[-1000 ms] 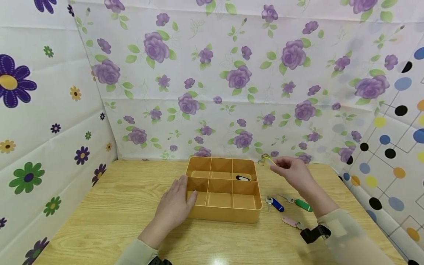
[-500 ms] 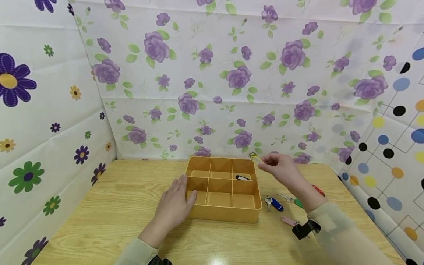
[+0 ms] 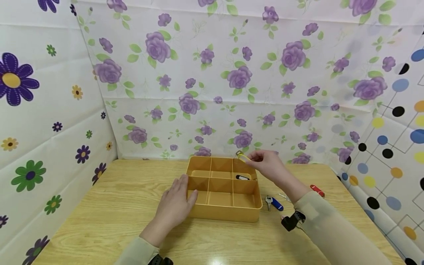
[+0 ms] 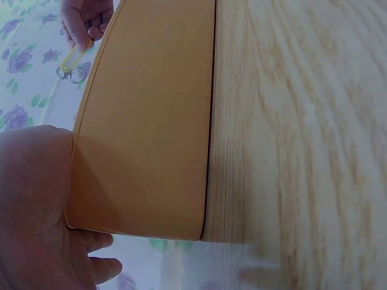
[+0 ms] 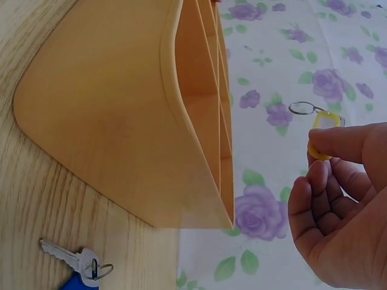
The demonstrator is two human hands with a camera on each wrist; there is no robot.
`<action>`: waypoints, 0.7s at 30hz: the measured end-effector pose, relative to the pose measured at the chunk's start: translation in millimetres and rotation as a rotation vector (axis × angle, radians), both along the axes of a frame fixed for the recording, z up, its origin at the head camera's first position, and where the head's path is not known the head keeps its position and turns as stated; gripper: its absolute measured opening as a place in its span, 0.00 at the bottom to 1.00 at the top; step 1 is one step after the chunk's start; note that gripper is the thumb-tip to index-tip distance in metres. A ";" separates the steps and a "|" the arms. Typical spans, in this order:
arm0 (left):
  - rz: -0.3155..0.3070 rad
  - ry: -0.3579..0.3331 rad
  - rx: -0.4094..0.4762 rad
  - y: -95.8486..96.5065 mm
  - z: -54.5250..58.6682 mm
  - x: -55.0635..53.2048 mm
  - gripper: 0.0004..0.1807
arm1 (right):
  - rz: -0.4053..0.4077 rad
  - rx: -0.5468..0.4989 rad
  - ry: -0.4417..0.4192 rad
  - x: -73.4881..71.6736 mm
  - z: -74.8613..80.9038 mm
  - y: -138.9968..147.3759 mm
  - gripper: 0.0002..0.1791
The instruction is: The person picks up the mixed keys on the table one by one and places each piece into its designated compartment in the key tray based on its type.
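My right hand (image 3: pixel 267 163) pinches a yellow key tag (image 3: pixel 244 158) between thumb and fingertips, above the back right compartment of an orange divided box (image 3: pixel 225 213). A metal ring (image 5: pixel 302 108) hangs from the tag in the right wrist view; I cannot tell whether it carries a key. My left hand (image 3: pixel 175 206) rests at the box's front left corner, fingers along the left side and thumb over the front rim. Inside the back right compartment lies a black key tag with a white label (image 3: pixel 242 177). The other compartments hold nothing visible.
Right of the box lie a blue key tag (image 3: pixel 277 204) with its key (image 3: pixel 268 202), another key (image 3: pixel 285 197) partly behind my forearm, and a red tag (image 3: pixel 317 190). A flowered cloth (image 3: pixel 198 73) hangs behind the wooden table (image 3: pixel 139 184).
My right hand has moved left with the yellow key tag, from beside the box to over its back right compartment. The forearm now covers the green tag and uncovers the red one.
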State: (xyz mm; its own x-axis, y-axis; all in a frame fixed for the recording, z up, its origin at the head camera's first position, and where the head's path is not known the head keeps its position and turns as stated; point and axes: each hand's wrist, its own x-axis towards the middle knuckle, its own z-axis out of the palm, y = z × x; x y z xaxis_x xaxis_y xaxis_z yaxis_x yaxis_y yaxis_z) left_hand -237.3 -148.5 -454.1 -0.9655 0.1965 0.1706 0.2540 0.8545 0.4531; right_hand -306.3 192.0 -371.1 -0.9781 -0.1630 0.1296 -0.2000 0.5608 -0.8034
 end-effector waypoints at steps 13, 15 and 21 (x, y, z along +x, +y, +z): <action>-0.001 0.005 -0.003 -0.9 -2.2 0.4 0.45 | 0.074 0.093 -0.019 -21.8 6.4 -32.9 0.07; -0.003 0.002 -0.006 -0.7 -2.6 1.0 0.45 | 0.084 0.119 -0.024 -24.6 6.4 -37.7 0.06; 0.001 0.011 -0.013 0.2 -1.2 0.5 0.45 | 0.109 0.180 -0.032 -33.3 6.1 -46.7 0.05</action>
State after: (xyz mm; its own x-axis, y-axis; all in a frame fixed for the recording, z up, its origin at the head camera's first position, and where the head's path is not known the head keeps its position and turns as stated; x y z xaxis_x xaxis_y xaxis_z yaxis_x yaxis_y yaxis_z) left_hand -236.8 -148.3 -455.3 -0.9638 0.1975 0.1789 0.2578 0.8607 0.4389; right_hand -339.6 145.3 -365.0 -0.9565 -0.2858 0.0576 -0.2430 0.6722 -0.6993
